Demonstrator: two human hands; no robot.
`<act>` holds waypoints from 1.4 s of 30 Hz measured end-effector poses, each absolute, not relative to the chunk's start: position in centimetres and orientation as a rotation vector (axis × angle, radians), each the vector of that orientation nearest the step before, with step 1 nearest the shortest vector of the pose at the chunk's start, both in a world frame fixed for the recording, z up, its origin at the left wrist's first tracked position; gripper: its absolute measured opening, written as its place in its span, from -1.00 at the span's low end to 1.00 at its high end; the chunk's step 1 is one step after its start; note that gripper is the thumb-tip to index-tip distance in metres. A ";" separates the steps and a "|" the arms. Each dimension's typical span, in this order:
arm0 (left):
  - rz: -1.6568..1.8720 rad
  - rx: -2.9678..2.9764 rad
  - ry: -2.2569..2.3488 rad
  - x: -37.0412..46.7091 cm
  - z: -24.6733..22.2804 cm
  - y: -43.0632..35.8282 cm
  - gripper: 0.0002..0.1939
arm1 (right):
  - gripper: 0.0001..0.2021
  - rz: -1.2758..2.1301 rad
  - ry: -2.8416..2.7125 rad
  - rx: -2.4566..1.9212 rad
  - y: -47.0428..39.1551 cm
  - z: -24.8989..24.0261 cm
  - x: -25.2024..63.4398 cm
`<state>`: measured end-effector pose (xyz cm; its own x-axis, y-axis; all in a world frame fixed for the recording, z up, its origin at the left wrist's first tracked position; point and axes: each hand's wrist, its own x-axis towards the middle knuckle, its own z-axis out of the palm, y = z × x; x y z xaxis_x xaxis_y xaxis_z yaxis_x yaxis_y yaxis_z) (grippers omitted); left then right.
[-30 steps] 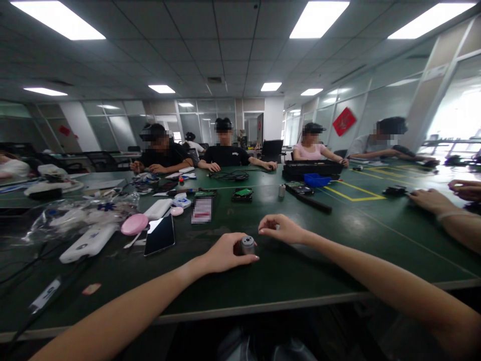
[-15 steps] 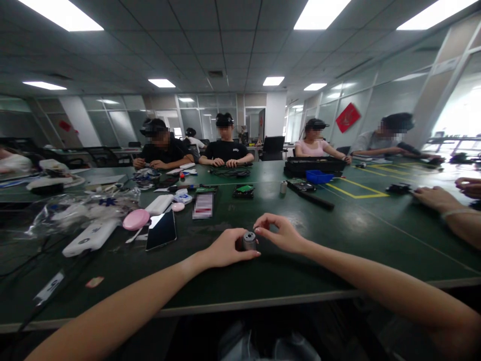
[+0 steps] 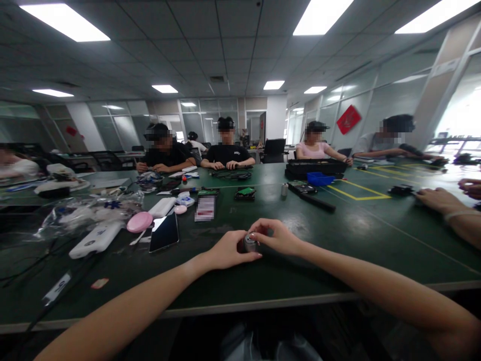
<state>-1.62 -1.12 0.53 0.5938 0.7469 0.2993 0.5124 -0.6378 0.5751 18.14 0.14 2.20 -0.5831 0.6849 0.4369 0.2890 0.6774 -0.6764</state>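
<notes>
A small silver metal cylinder (image 3: 250,244) stands upright on the green table near its front edge. My left hand (image 3: 230,249) is wrapped round its left side, thumb in front and fingers behind. From the right, my right hand (image 3: 275,236) reaches over with thumb and index finger closed together at the cylinder's top rim. Whatever may be between those fingertips is too small to make out. The far side of the cylinder is hidden by my fingers.
Left of my hands are a dark tablet (image 3: 164,233), a pink round case (image 3: 140,222), a white device (image 3: 95,239) and plastic bags. Beyond lie a phone (image 3: 205,207), a circuit board (image 3: 245,193), another cylinder (image 3: 284,189) and a blue tray (image 3: 320,179). A person's hands rest at right.
My right hand has moved left and onto the top of the cylinder, its fingertips closing there. My left hand stays round the cylinder. The view has shifted slightly.
</notes>
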 end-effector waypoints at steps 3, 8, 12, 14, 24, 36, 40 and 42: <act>0.729 2.402 0.997 -1.6 0.6 -1.2 -0.54 | -0.73 0.789 -2.178 -0.765 0.4 2.3 18.1; 0.743 2.425 0.991 -1.5 0.5 -1.2 -0.58 | -0.65 0.959 -2.188 -0.718 0.5 2.6 18.0; 0.734 2.430 0.973 -1.5 0.6 -1.2 -0.57 | -0.63 1.008 -2.173 -0.717 0.5 2.5 18.1; 0.731 2.426 0.974 -1.5 0.6 -1.2 -0.57 | -0.62 0.990 -2.176 -0.735 0.5 2.5 18.1; 0.718 2.407 0.993 -1.6 0.9 -1.5 -0.56 | -0.69 0.846 -2.171 -0.638 0.9 3.5 19.1; 0.711 2.414 0.981 -1.6 0.8 -1.4 -0.59 | -0.59 0.967 -2.726 -0.836 5.4 3.1 24.0; 0.705 2.411 0.976 -1.5 0.9 -1.5 -0.58 | -0.58 0.941 -2.746 -0.875 5.3 3.0 23.7; 0.706 2.406 0.976 -1.5 1.0 -1.5 -0.58 | -0.56 0.950 -2.741 -0.895 5.3 3.0 23.8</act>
